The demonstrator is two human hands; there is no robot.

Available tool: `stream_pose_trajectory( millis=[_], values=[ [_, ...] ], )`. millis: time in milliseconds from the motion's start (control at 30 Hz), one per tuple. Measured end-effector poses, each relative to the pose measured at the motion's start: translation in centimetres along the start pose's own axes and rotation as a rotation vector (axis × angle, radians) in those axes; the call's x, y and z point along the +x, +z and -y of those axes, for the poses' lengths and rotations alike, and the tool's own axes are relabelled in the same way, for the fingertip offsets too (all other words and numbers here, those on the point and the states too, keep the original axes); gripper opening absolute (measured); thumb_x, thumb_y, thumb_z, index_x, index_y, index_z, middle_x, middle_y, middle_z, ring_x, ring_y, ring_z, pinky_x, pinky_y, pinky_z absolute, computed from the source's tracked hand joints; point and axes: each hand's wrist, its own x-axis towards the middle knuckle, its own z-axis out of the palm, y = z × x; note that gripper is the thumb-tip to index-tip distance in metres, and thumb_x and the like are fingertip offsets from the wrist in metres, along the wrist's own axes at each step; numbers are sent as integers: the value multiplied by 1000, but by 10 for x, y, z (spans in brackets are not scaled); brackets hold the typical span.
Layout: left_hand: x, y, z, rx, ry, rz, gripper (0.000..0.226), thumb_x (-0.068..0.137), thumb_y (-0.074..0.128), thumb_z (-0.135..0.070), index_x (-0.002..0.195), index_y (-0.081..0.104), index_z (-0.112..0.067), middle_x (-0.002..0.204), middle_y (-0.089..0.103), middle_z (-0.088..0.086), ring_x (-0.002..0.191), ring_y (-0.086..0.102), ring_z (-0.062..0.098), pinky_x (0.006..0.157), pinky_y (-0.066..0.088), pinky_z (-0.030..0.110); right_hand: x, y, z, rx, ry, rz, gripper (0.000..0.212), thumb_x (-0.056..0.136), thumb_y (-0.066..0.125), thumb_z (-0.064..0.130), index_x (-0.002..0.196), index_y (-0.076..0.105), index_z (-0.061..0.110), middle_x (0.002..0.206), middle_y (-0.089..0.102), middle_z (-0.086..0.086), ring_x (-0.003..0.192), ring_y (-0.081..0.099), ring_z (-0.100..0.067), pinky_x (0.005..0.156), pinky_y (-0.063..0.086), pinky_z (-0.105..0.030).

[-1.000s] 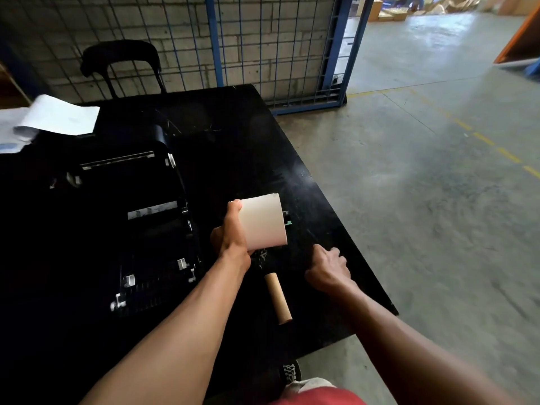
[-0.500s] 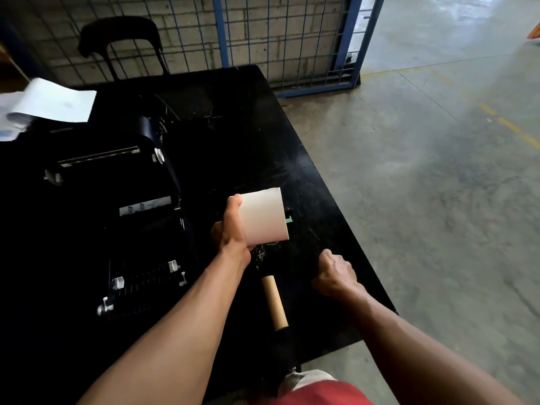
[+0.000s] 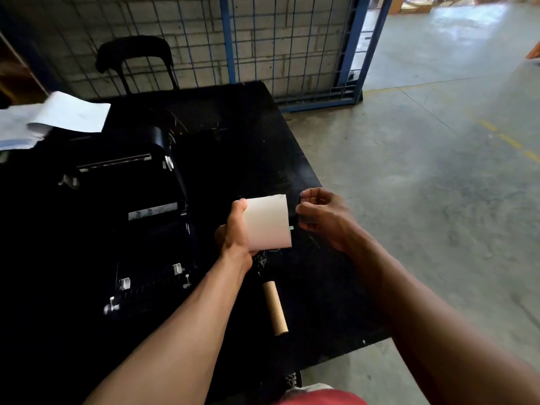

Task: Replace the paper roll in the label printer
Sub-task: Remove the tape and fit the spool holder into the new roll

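Just right of the open black label printer [image 3: 140, 226], the left hand [image 3: 233, 238] wraps 1 white paper roll [image 3: 267, 222], held level so the right hand [image 3: 324, 217], fingers pinched on a dark spindle end, can thread it; the empty brown cardboard core [image 3: 275, 308] lies below.

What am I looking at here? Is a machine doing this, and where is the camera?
No machine: a person works with bare hands, and one wide-angle camera on their head looks down at them. The left hand holds a fresh white paper roll above a black table. The right hand pinches something small and dark at the roll's right end; I cannot tell exactly what. Left of the hands sits the black label printer with its lid open. A bare cardboard tube, probably the used-up core, lies on the table near the person. Loose white papers rest at the far left.
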Motion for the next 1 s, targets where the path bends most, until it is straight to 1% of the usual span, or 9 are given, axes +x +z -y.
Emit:
stream_pose_trajectory(
  millis=[100,167,300,433,533,633,767,867,1000],
  values=[
    [-6,-2,-6,9,21,17,62,55,72,-58,96,68,-11,84,74,11,67,74,28,55,60,45,-5,6,4,-36,-50,60,19,76,76,10,88,72,24,79,66,3,75,67,-12,72,61,-34],
    [-8,-7,-9,1,26,28,65,56,71,-58,100,68,-11,87,74,11,69,74,27,54,59,42,-9,6,5,-1,-65,95,17,77,79,10,84,77,25,76,70,5,74,70,-11,67,61,-27],
    [-14,-14,-15,-10,35,74,70,56,68,-57,110,65,-13,101,73,14,85,73,33,69,60,53,-14,8,4,8,-74,116,11,75,83,19,82,82,27,85,80,1,84,76,-15,79,63,-28],
    [-16,-18,-17,-10,51,75,54,65,66,-54,102,68,-15,94,72,12,86,72,33,77,58,56,-20,10,0,38,-67,103,19,89,71,10,89,83,25,99,82,-4,101,76,-20,86,61,-27],
    [-14,-22,-17,-2,39,84,39,74,64,-52,93,69,-18,84,71,8,74,71,28,72,58,50,-26,11,-1,-31,-125,114,33,86,71,0,89,83,31,98,82,-2,94,76,-16,84,62,-28],
    [-14,-24,-14,18,38,109,37,74,64,-54,86,69,-20,80,72,6,72,71,28,76,57,54,-31,12,0,-60,-167,99,35,86,74,0,81,83,33,88,82,4,81,77,-10,69,60,-20],
    [-16,-25,-13,27,41,123,38,71,62,-55,85,69,-21,74,72,5,71,72,27,77,56,55,-33,15,-1,-97,-187,58,31,87,75,4,79,82,32,88,82,3,85,77,-14,70,61,-21],
    [-17,-25,-13,34,37,145,44,71,60,-57,92,69,-20,84,72,8,77,71,30,78,56,52,-35,18,-2,-198,-250,-12,21,87,76,10,92,81,30,92,81,1,88,78,-18,75,63,-27],
    [-17,-24,-14,54,56,158,47,75,59,-55,101,70,-18,93,72,11,82,72,31,75,58,49,-33,19,-1,-241,-223,-30,22,87,78,15,109,78,11,101,79,-9,92,77,-22,82,65,-38]
  ],
)
